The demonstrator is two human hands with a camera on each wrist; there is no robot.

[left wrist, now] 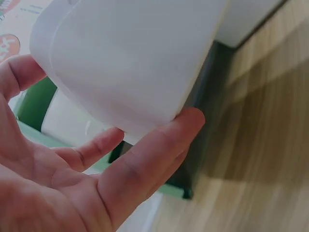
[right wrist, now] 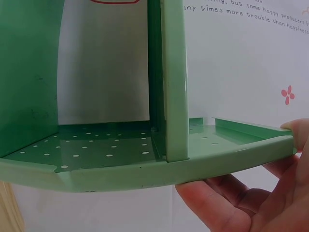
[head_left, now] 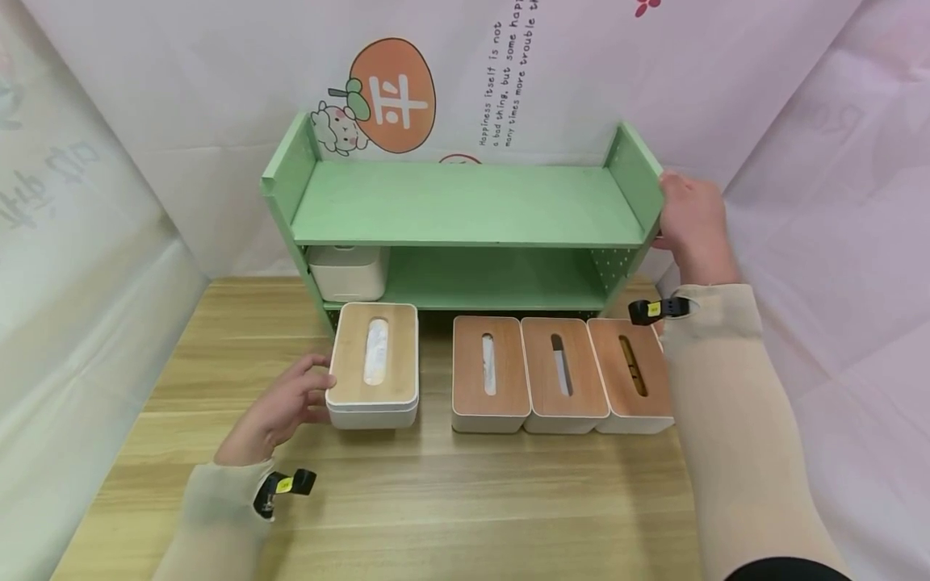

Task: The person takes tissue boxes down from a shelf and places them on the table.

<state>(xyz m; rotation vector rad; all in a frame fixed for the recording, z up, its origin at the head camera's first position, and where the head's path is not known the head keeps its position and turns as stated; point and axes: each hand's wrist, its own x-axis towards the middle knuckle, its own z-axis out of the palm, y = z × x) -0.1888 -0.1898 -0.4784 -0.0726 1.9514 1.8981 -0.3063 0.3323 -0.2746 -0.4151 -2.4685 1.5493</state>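
Note:
My left hand [head_left: 286,411] is at the left side of a white tissue box [head_left: 372,415] with a pale wood lid and a slot showing white tissue. In the left wrist view, the fingers [left wrist: 145,164] lie along the lower edge of the white box [left wrist: 120,58], with another digit at its opposite edge. My right hand [head_left: 693,222] grips the right side panel of a green two-tier shelf [head_left: 465,206]. The right wrist view shows its fingers [right wrist: 212,205] against the outer face of the green panel [right wrist: 111,179], and the thumb at the panel's upper end.
Three white boxes with browner wood lids, the left [head_left: 468,355], middle [head_left: 581,363] and right [head_left: 613,379], stand side by side before the shelf. A small white container [head_left: 347,274] sits on the lower tier at left. White printed cloth [head_left: 567,73] hangs behind the wooden table [head_left: 436,500].

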